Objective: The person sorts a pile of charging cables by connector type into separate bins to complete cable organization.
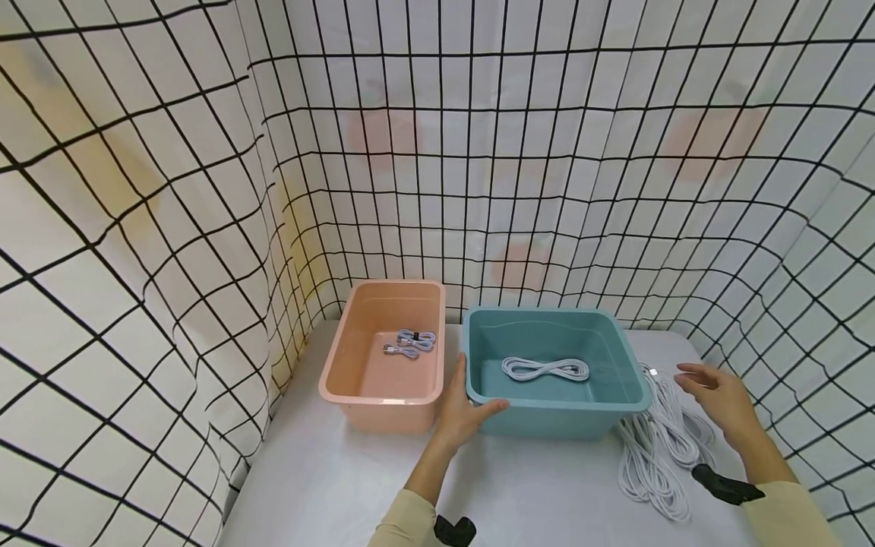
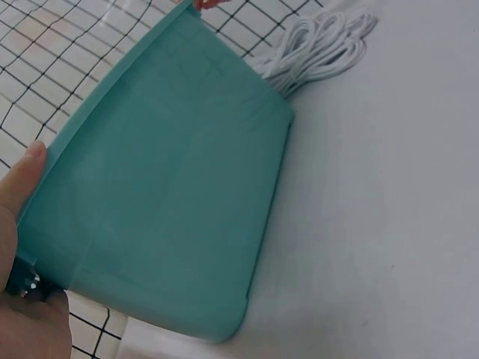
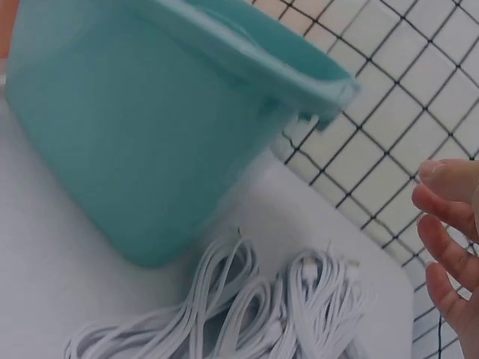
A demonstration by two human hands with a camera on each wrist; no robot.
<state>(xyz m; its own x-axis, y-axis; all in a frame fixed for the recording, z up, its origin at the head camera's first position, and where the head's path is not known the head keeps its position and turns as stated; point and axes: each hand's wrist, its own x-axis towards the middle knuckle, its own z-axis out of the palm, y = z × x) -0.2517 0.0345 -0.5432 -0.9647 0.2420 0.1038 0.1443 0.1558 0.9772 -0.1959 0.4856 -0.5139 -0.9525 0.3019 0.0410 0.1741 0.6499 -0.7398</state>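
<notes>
A teal tub [image 1: 547, 419] stands on the white table with one coiled white cable [image 1: 544, 370] lying inside. My left hand [image 1: 469, 414] grips its near left corner, thumb up along the rim and fingers on the front wall. The left wrist view shows the thumb [image 2: 30, 164] on that rim of the teal tub [image 2: 172, 194]. My right hand [image 1: 712, 391] hovers open, holding nothing, above a pile of white cables [image 1: 658, 448] to the right of the tub. In the right wrist view its fingers [image 3: 449, 247] are spread over the cables [image 3: 247, 314] beside the teal tub [image 3: 135, 127].
A pink tub [image 1: 355, 380] stands just left of the teal one, with two small coiled cables [image 1: 410, 343] in it. Grid-patterned white curtains [image 1: 437, 152] close in the table on the left, back and right. Bare table surface [image 1: 328, 486] lies in front of the tubs.
</notes>
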